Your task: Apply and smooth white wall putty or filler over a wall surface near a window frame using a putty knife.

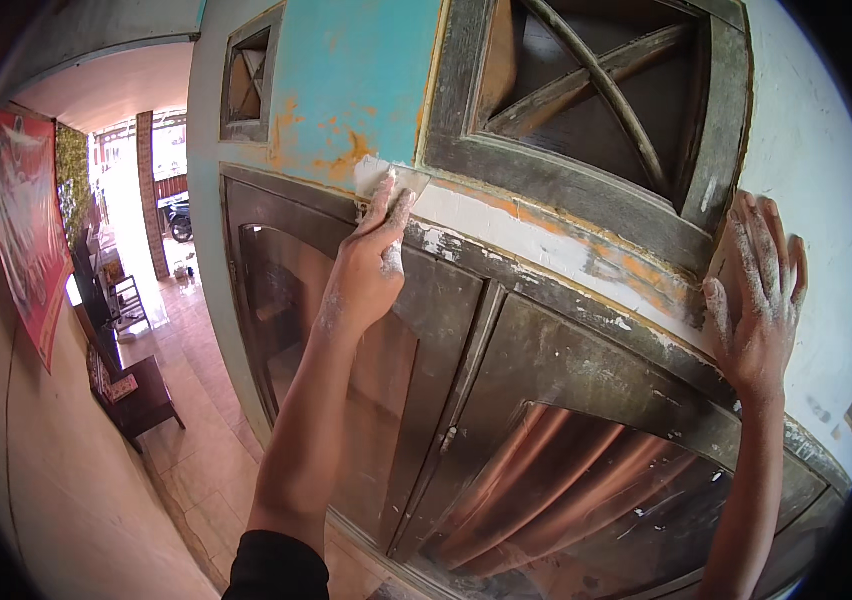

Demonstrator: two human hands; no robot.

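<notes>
My left hand (366, 260), dusted white, is closed on a putty knife (411, 181) with a thin, flat, greyish blade. The blade lies against the wall just above the cabinet's top edge, where wet-looking white putty (371, 172) is spread. My right hand (761, 290), also powdery, rests with fingers stretched out on the wall beside the lower right corner of the wooden vent frame (586, 195). Between its thumb and forefinger shows a flat tan patch (730, 262); whether this is a separate piece is unclear. A white-and-orange strip (546, 235) of wall runs between my hands.
Below are worn dark wooden doors (476, 345) with glass panes and a brown curtain (536, 480) behind one. Turquoise wall (346, 80) with orange patches lies upper left, beside a smaller vent (251, 75). A tiled passage (201, 340) with a low dark table (146, 395) stretches off left.
</notes>
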